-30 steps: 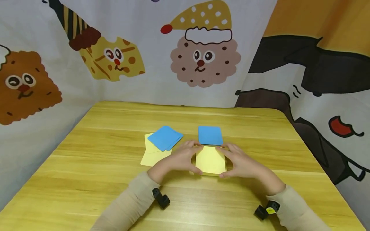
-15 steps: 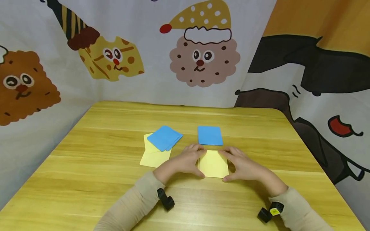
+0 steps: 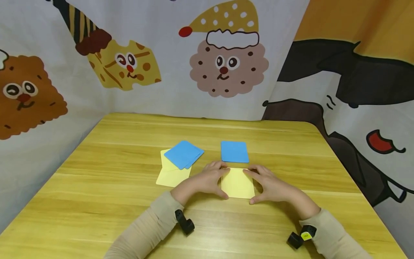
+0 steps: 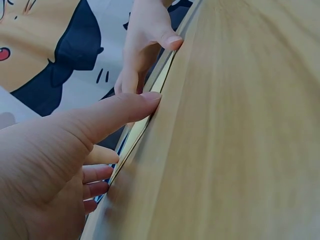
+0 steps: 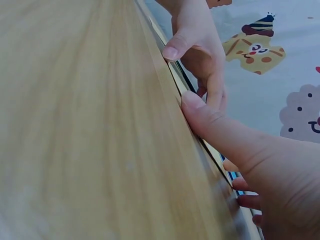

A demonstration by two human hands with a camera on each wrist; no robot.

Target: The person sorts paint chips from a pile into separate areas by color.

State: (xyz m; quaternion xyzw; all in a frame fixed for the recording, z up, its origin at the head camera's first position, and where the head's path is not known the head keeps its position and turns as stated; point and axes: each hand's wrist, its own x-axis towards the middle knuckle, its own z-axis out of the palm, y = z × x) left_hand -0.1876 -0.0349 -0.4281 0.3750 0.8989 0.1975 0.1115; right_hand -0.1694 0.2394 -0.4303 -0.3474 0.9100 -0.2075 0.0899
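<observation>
Yellow square cards (image 3: pixel 238 184) lie flat in a thin stack in front of me, a second edge just showing along the left side in the head view. My left hand (image 3: pixel 210 180) holds them at the left, thumb at the near corner and fingers at the far one. On the opposite side my right hand (image 3: pixel 273 184) grips in mirror fashion. In the left wrist view, the left thumb (image 4: pixel 142 102) sits right at the stack's near edge. The right thumb (image 5: pixel 200 110) does likewise in the right wrist view. A blue square card (image 3: pixel 234 151) lies just beyond the stack.
To the left, blue square cards (image 3: pixel 182 154) overlap yellow cards (image 3: pixel 173 177), fanned at different angles. All rest on a wooden table (image 3: pixel 113 180). A curtain printed with cartoon figures (image 3: pixel 174 100) hangs behind its far edge.
Both hands have drawn the yellow cards slightly toward me and to the right, widening the gap to the blue card. Over the last half second they have barely moved.
</observation>
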